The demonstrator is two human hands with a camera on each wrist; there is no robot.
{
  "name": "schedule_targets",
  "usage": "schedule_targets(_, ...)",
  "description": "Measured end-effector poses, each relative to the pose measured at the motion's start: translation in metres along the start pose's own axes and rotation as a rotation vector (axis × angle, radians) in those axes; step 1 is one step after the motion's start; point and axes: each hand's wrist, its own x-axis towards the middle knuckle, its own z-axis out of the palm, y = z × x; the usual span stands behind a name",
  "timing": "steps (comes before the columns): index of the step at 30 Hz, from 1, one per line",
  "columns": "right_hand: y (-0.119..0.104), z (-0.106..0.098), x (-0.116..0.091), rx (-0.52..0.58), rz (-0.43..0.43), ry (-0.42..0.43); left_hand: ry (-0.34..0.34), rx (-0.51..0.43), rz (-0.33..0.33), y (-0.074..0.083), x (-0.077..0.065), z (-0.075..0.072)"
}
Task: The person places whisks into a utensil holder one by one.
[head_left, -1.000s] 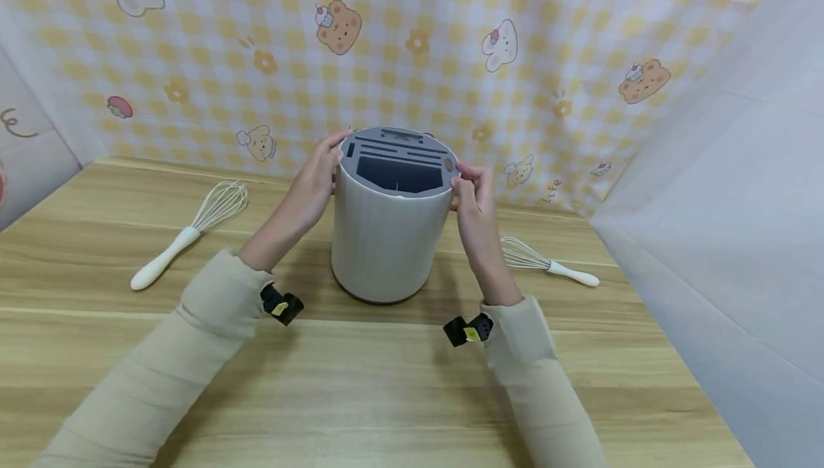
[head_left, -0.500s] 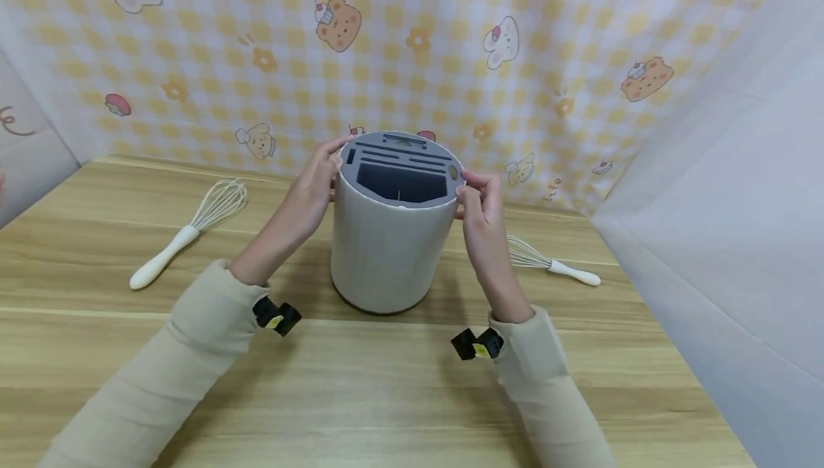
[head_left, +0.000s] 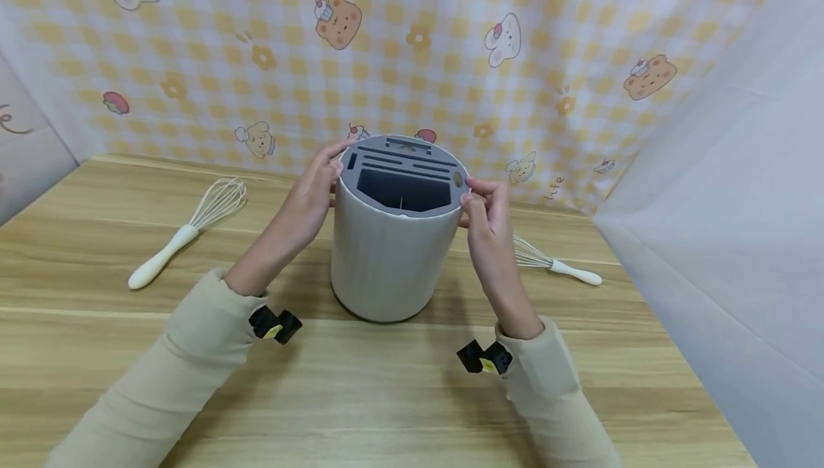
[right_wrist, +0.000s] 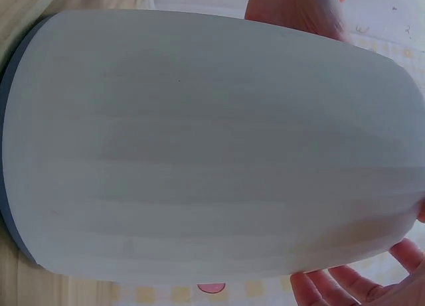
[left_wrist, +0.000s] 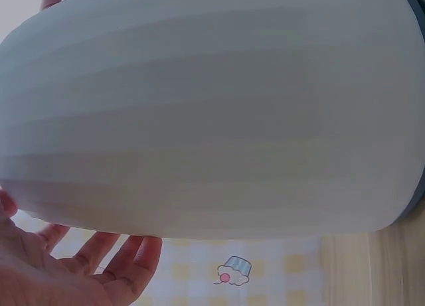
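Observation:
A white cylindrical knife and utensil holder (head_left: 389, 260) stands upright on the wooden table, its grey top (head_left: 373, 155) cut with several slots and one large opening. My left hand (head_left: 309, 192) grips it at the upper left, thumb at the rim and fingers round the side. At the upper right my right hand (head_left: 487, 221) holds the rim between thumb and fingers. Its pale wall (left_wrist: 219, 120) fills most of the left wrist view, with left fingertips (left_wrist: 143, 263) touching the lower edge. Right fingertips (right_wrist: 319, 286) press the same wall in the right wrist view.
A larger whisk (head_left: 187, 234) with a white handle lies on the table (head_left: 360, 403) at the left. To the right, a smaller whisk (head_left: 560, 266) is partly hidden behind the right hand. A yellow checked cloth (head_left: 412, 74) hangs behind the table.
The holder has come a little nearer to me, and its top has shifted slightly right. Both hands keep their grip and moved with it. The whisks stay put.

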Motion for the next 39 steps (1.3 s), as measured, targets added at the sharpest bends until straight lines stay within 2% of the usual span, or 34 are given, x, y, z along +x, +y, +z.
schedule_targets(11, 0.001, 0.003, 0.001, 0.103, -0.010, 0.024, -0.006, 0.007, -0.025, 0.002, -0.002, -0.001)
schedule_targets(26, 0.010, 0.002, 0.004, 0.178, -0.025, 0.011, -0.019, 0.000, -0.041, 0.003, -0.002, 0.000)
schedule_targets(35, 0.012, 0.001, 0.005, 0.201, -0.028, -0.002, -0.093, -0.004, -0.072, 0.006, -0.002, -0.009)
schedule_targets(39, 0.014, 0.002, 0.006, 0.205, -0.037, -0.006, -0.085, -0.011, -0.065, 0.008, -0.004, -0.015)
